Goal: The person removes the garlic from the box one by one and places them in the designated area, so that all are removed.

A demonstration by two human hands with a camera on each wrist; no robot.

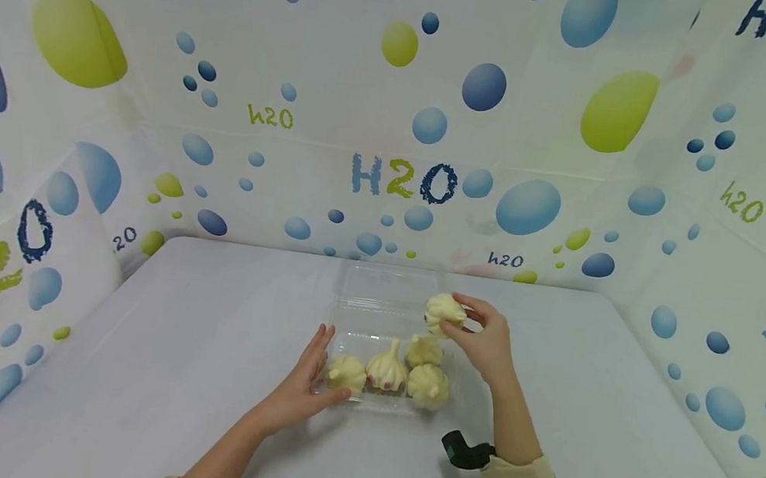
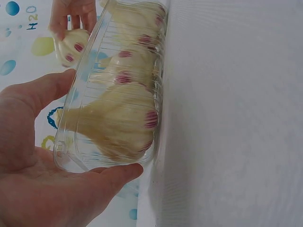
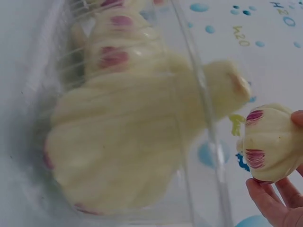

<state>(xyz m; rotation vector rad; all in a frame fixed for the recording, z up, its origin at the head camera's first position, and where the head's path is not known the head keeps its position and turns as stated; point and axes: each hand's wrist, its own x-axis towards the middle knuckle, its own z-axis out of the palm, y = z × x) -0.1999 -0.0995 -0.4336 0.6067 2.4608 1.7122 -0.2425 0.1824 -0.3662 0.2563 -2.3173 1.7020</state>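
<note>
In the head view, the right hand (image 1: 488, 340) pinches a garlic bulb (image 1: 441, 312) between thumb and fingers, over the opened clear lid (image 1: 380, 297); the bulb's long axis lies sideways, neck to the right toward the palm, root end to the left. The left hand (image 1: 305, 379) grips the left end of the clear container (image 1: 362, 337), thumb along the front, fingers at the side. Four bulbs sit inside; the middle bulb (image 1: 386, 369) points its neck toward the lid, its purple-marked base toward the person. In the left wrist view, the nearest bulb (image 2: 118, 123) has its neck reaching past the rim, its base against the table side; the held bulb hangs beyond the container. In the right wrist view, its purple-marked base faces left, away from the grasping fingers; its neck is hidden.
</note>
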